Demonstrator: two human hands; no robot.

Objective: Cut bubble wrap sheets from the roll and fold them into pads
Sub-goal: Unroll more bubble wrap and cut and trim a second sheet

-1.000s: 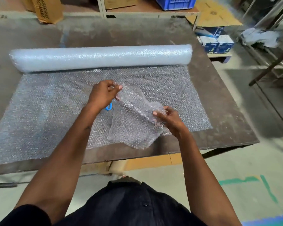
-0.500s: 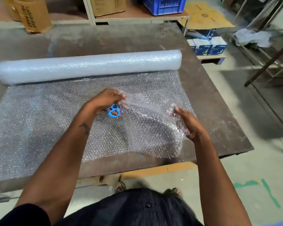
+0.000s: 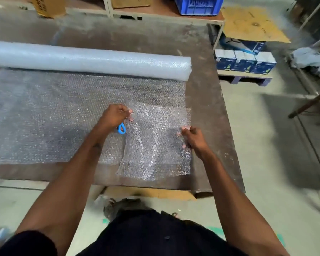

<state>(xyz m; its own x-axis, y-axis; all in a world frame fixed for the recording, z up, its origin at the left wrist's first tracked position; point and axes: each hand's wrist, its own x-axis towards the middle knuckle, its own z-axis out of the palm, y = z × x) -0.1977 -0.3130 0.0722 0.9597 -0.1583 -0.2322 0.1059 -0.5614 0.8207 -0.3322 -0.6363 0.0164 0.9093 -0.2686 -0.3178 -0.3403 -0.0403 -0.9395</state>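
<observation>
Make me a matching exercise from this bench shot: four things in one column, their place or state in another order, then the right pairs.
Things:
1. bubble wrap roll
2. cut bubble wrap sheet
3. blue-handled scissors
4. blue crate

Places or states:
A. on the shelf beyond the table
B. held at its edges by the left hand and the right hand
C. lying across the far side of the table, partly unrolled
D. mostly hidden under the left hand

Pairs: 1-C, 2-B, 3-D, 4-A

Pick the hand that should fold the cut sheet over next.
Right. The right hand grips only the cut sheet at its outer edge, free to swing it across. The left hand pinches the opposite edge, with the scissors showing under it.
</observation>
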